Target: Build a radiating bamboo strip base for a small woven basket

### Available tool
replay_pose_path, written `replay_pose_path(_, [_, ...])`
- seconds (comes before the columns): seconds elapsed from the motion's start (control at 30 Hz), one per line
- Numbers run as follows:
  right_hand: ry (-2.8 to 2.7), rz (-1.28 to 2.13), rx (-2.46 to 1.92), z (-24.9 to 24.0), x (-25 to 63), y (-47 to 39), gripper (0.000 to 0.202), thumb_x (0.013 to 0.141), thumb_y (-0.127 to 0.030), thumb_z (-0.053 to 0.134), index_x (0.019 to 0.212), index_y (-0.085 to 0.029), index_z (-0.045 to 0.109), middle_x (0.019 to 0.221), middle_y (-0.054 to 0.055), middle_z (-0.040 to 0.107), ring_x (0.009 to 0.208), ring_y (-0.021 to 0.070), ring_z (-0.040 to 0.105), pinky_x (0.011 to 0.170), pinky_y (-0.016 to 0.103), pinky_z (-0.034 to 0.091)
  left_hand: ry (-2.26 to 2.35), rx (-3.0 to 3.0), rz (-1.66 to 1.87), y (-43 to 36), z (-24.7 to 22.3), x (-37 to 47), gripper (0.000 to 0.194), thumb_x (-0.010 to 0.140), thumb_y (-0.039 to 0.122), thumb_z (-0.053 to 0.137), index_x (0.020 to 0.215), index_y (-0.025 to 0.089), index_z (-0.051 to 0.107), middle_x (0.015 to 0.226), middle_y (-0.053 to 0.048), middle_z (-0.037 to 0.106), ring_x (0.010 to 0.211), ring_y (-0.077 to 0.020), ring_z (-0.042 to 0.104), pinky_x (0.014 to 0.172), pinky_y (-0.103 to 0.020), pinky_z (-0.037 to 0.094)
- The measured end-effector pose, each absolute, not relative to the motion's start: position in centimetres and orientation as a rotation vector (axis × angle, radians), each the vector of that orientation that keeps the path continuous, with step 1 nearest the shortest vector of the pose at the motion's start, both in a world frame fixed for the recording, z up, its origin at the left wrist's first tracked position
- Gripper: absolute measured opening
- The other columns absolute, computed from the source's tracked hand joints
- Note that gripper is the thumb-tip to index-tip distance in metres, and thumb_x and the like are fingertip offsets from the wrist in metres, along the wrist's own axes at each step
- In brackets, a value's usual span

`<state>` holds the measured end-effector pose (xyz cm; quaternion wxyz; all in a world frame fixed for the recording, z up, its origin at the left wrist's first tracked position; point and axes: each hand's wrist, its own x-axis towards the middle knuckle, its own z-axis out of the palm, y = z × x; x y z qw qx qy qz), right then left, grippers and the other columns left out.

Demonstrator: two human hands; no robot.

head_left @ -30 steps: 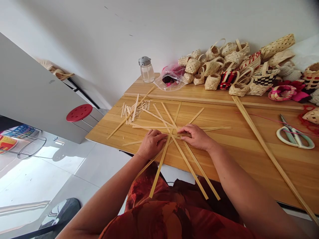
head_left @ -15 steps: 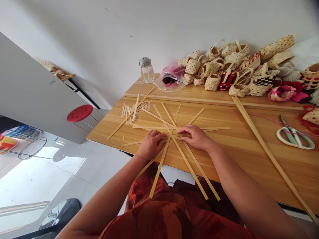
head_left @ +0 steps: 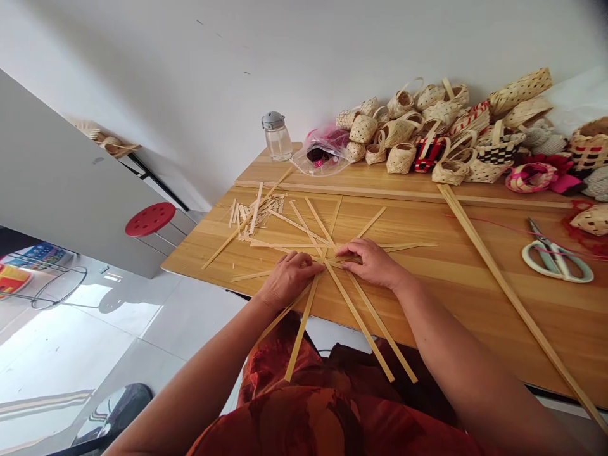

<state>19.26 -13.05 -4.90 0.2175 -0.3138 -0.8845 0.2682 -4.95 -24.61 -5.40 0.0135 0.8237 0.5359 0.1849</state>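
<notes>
Several flat bamboo strips [head_left: 363, 323] cross one another in a star shape at the table's front edge, some ends hanging over my lap. My left hand [head_left: 291, 278] lies on the left of the crossing, its fingers closed on the strips with the fingertips near the centre. On the other side, my right hand [head_left: 368, 258] pinches a strip between thumb and fingers. The fingers cover part of the weave, so the exact crossings there are hidden.
Short strip offcuts [head_left: 259, 212] lie at left on the wooden table [head_left: 413, 304]. White-handled scissors [head_left: 558, 259] and a long strip bundle [head_left: 513, 297] are at right. Small woven baskets [head_left: 401, 158], a plastic bag [head_left: 320, 161] and a bottle [head_left: 277, 139] stand behind. A red stool [head_left: 150, 219] is at left.
My left hand's fingertips have shifted slightly right, closer to the centre of the crossing. My right hand stays nearly in place. The view has moved slightly.
</notes>
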Motion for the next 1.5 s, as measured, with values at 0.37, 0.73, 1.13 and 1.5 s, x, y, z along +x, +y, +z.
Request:
replay_pose_path(0.37, [-2.41,0.739,-0.843,-5.1,19.2,-13.1,0.023,0.079,-0.019,0.073,0.101,-0.023,0.076,0.094,0.006,0.072,0.09,0.0229,0.064,0.083,0.035,0.05,1.687,2.459,0.663,-25.4,-5.1,-4.6,0.032,0.097,0.018,0.056,0.122,0.028,0.073,0.109,-0.008,0.067,0.102,-0.0214,0.058,0.096,-0.039,0.05])
replay_pose_path(0.73, [-2.117,0.487,-0.809,-4.8,18.3,-13.9,0.015,0.092,-0.024,0.061,0.089,-0.022,0.075,0.084,0.004,0.075,0.077,0.0197,0.066,0.078,0.034,0.052,1.713,2.423,0.66,-25.4,-4.8,-4.2,0.03,0.096,0.018,0.057,0.12,0.025,0.074,0.108,-0.008,0.067,0.101,-0.0215,0.059,0.096,-0.039,0.05])
replay_pose_path(1.13, [-2.47,0.367,-0.763,-7.1,18.2,-13.2,0.041,0.093,-0.03,0.063,0.131,-0.016,0.067,0.135,0.015,0.065,0.133,0.0345,0.054,0.113,0.055,0.043,1.734,2.387,0.681,-25.5,-4.7,-3.7,0.03,0.094,0.018,0.059,0.12,0.023,0.073,0.107,-0.008,0.067,0.102,-0.0228,0.058,0.097,-0.039,0.049])
replay_pose_path(1.5, [-2.504,0.417,-0.784,-7.2,18.4,-13.1,0.041,0.094,-0.033,0.061,0.133,-0.021,0.065,0.139,0.012,0.063,0.136,0.0333,0.052,0.114,0.056,0.043,1.928,2.25,0.647,-26.5,-4.6,-2.3,0.024,0.09,0.031,0.068,0.113,0.028,0.074,0.1,-0.005,0.07,0.098,-0.0233,0.06,0.089,-0.039,0.042])
